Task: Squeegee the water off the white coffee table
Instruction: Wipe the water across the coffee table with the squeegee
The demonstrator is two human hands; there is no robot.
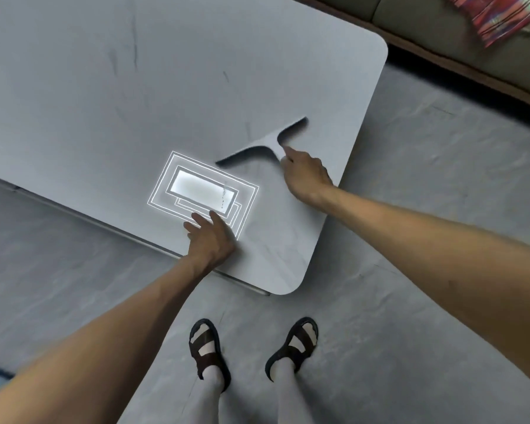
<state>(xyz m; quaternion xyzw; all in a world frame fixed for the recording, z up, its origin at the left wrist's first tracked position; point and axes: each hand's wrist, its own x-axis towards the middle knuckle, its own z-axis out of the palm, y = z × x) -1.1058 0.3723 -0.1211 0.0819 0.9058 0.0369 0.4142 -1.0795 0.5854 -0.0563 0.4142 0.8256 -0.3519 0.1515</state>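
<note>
A pale grey T-shaped squeegee [262,144] rests blade-down on the white coffee table [110,96], near its right side. My right hand [306,175] is shut on the squeegee's handle, with the forefinger stretched along it. My left hand [210,240] presses flat on the tabletop at the near edge, fingers apart, holding nothing. A bright reflection of a ceiling light [202,191] lies on the surface between the two hands, with a thin trickle of water drops [223,194] across it.
The table's rounded near corner [291,286] is just ahead of my sandalled feet [210,350]. A sofa [459,35] with a striped cushion [496,16] stands at the upper right. Grey tiled floor [410,185] surrounds the table.
</note>
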